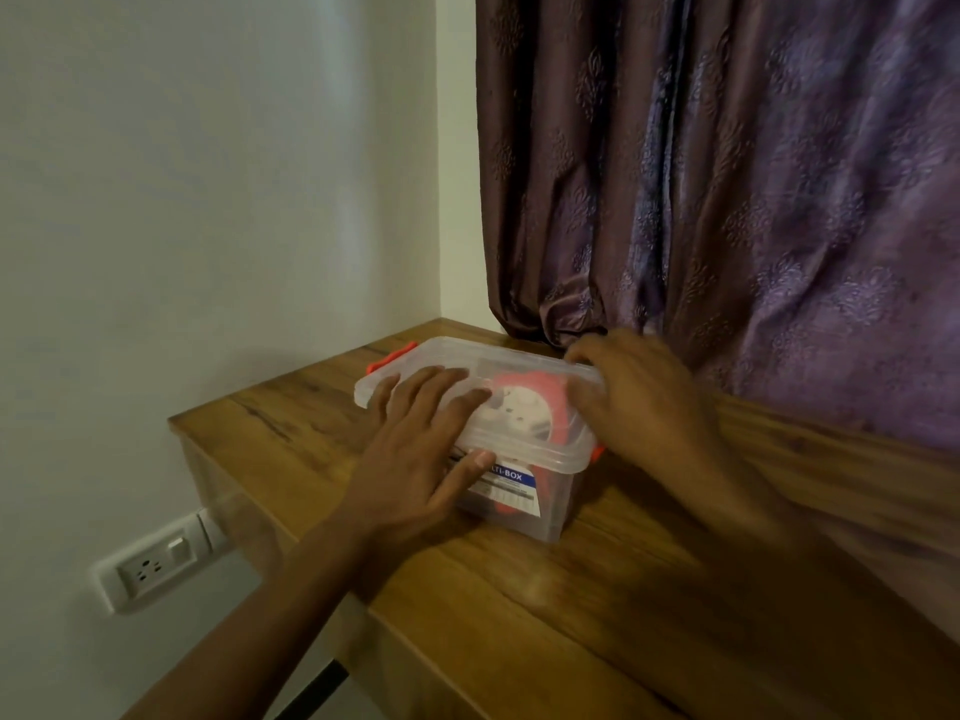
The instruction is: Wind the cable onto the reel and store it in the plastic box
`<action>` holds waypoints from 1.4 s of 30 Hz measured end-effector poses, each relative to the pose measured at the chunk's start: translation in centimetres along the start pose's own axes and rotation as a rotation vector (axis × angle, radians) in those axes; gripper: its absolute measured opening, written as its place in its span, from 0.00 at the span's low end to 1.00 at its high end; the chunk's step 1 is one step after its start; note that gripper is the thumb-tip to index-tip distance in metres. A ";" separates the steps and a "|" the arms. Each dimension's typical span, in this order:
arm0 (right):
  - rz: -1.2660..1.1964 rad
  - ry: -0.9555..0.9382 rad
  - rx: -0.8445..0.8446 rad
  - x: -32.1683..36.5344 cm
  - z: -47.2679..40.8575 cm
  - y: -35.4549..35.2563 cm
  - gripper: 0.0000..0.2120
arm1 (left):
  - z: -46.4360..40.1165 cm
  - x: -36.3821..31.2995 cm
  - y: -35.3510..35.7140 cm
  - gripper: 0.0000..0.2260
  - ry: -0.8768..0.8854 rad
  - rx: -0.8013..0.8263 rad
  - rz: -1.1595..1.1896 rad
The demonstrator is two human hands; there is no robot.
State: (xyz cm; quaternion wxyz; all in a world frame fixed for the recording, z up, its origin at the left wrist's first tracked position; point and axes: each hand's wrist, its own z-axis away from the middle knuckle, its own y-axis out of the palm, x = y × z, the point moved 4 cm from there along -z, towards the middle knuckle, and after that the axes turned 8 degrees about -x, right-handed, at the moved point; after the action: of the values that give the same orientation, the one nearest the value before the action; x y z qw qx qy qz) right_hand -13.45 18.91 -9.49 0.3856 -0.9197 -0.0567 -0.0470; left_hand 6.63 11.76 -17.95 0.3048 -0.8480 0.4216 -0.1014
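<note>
On the wooden table (519, 605), by the curtain (727, 174): one box (524, 491), lid (498, 356) on, long axis running far-left to near-right. One pink reel (524, 402) inside, seen through the lid (cable itself not made out). Left hand (415, 459) flat on the lid, fingers straight, pressing. Right hand (639, 392) curled over the right rim — nearer the near-right clasp (599, 452). Two orange clasps visible — likely next to snap.
</note>
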 end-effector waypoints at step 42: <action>0.247 0.019 0.203 -8.0 -5.5 9.4 0.36 | -9.0 5.5 8.7 0.39 -0.140 0.393 -0.169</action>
State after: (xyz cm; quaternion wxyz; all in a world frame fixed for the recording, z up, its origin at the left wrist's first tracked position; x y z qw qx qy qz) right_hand -20.26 7.94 -13.30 0.4800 -0.8755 0.0561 -0.0019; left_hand 0.51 -0.36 -16.52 0.4830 -0.8096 0.2991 -0.1473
